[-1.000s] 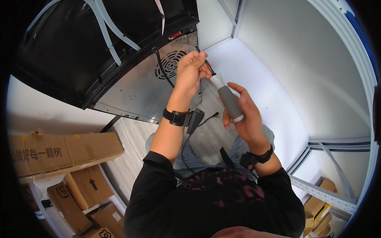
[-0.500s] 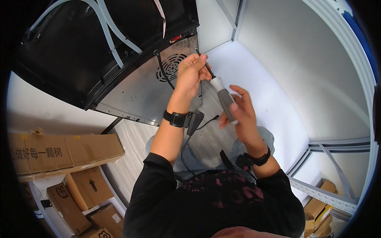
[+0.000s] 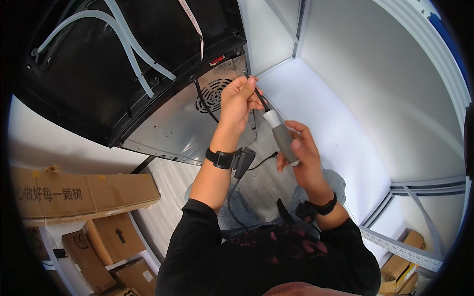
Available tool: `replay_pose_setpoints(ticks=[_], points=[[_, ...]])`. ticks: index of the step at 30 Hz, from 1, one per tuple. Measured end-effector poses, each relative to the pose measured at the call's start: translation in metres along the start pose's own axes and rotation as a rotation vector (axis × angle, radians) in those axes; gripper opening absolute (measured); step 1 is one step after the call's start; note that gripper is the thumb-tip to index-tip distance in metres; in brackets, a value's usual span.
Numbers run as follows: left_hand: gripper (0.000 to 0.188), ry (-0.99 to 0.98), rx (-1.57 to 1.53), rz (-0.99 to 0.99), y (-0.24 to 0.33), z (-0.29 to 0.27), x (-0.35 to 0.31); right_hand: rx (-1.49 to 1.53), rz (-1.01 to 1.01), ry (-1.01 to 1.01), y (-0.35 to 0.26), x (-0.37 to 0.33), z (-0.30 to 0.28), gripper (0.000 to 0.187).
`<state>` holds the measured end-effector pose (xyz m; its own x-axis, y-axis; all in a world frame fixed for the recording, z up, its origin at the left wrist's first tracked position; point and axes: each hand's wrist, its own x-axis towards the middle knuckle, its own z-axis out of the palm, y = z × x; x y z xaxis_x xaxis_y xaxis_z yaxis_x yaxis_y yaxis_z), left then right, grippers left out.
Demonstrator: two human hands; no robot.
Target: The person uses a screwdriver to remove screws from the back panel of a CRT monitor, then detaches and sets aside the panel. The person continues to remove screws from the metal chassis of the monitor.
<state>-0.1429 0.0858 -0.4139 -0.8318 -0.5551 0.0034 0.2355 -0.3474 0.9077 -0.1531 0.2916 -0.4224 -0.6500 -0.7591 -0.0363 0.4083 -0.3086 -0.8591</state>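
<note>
- The screwdriver (image 3: 283,137) slants between the person's two hands, thick grey handle toward the lap, thin dark shaft pointing up at the right edge of a metal panel (image 3: 173,135).
- The left hand (image 3: 236,102) has the shaft pinched between thumb and fingers, just short of its tip; I can't tell exactly what the tip touches.
- The right hand (image 3: 307,160) is half open and loosely curled about the handle's lower part, thumb across it, one finger lifted away; how firmly it presses, I can't tell.
- Just left of the left hand, the panel has a round vent (image 3: 213,101), with a black cord (image 3: 200,93) hanging beside it.
- Pale tubes (image 3: 129,42) run over the black casing (image 3: 89,98) above.
- Cardboard boxes (image 3: 94,195) lie at the person's left.
</note>
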Motion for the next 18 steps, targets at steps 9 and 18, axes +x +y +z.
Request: replay_pose_setpoints(ticks=[9,18], points=[[0.022,0.076,0.02,-0.044,0.009,0.006,-0.006,-0.296,-0.06,-0.111,0.006,0.006,-0.008,0.06],[0.02,0.197,0.12,-0.007,0.009,0.01,-0.009,0.585,0.537,-0.328,-0.021,0.027,-0.013,0.051]])
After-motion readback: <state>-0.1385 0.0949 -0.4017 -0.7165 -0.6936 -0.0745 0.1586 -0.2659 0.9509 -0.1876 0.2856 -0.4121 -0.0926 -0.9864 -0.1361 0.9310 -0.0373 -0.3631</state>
